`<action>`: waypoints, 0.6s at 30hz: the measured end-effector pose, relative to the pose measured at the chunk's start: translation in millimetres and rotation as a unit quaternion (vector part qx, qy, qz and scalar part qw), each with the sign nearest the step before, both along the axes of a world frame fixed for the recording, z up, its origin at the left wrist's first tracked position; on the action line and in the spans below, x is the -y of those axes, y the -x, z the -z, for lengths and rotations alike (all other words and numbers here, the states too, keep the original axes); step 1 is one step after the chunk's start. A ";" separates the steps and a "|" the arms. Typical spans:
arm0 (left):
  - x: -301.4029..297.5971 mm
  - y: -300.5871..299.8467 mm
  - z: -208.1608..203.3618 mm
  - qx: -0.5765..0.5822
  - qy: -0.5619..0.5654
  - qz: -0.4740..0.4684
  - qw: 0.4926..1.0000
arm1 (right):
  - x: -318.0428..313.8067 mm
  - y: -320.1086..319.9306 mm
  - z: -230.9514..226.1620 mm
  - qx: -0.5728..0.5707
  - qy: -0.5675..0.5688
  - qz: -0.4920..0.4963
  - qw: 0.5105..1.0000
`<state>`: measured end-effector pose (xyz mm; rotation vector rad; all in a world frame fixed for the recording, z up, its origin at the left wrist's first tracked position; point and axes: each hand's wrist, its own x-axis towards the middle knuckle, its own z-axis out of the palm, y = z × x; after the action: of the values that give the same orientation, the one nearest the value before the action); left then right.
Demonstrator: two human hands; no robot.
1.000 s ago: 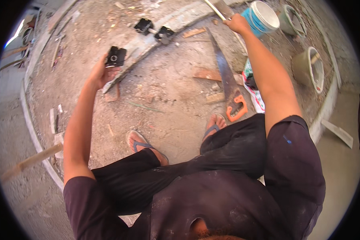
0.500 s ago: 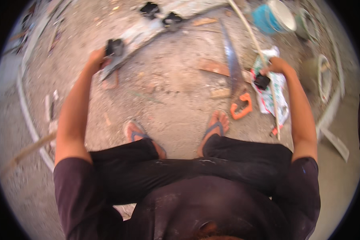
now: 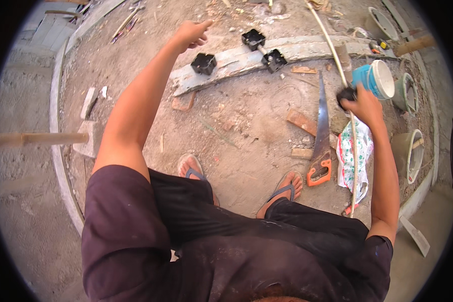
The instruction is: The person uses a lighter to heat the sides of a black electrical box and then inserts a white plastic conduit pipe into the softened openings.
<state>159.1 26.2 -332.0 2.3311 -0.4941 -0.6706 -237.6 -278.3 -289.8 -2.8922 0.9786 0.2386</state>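
Note:
My left hand (image 3: pixel 190 36) is raised over the ground beyond the left part of a pale, rough plank (image 3: pixel 231 69). Its index finger points out, and it holds nothing. Close to it, a square black electrical box (image 3: pixel 204 64) sits on the plank. Farther along are two more black boxes, one (image 3: pixel 253 39) joined to the other (image 3: pixel 274 60) by a short light tube. At the right, my right hand (image 3: pixel 366 106) grips another black box (image 3: pixel 346 96), slightly blurred, beside a long thin pale pole (image 3: pixel 332 48). The fingers partly hide that box.
A handsaw (image 3: pixel 321 126) with an orange handle lies right of my feet, near brick and wood pieces. A printed plastic bag (image 3: pixel 345 151) lies under the pole. Blue-and-white (image 3: pixel 382 79) and grey buckets (image 3: pixel 414 158) stand at the right. A wooden bar (image 3: pixel 40 139) juts in from the left.
My left hand has left the black box on the plank and moved farther out. My right hand has carried its black box from over the plastic bag to farther away. The view has shifted.

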 end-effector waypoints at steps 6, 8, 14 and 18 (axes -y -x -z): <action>78.2 92.2 -107.7 -0.273 0.344 0.202 0.875 | -95.0 -140.8 -87.9 0.399 0.056 -0.145 0.904; 88.6 111.3 -148.6 -0.217 0.464 0.176 0.840 | -107.5 -161.4 -112.7 0.528 0.074 -0.167 0.829; 48.5 79.2 -209.8 0.034 0.513 0.160 0.843 | -124.8 -178.1 -173.7 0.577 -0.023 -0.252 0.776; 34.9 83.3 -249.3 0.340 0.489 0.172 0.785 | -120.7 -188.7 -191.4 0.627 -0.326 -0.231 0.669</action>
<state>75.8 -8.7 -82.7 1.3842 -1.2545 0.3219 -48.9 -157.6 -98.4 -1.7789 -0.1305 -1.0227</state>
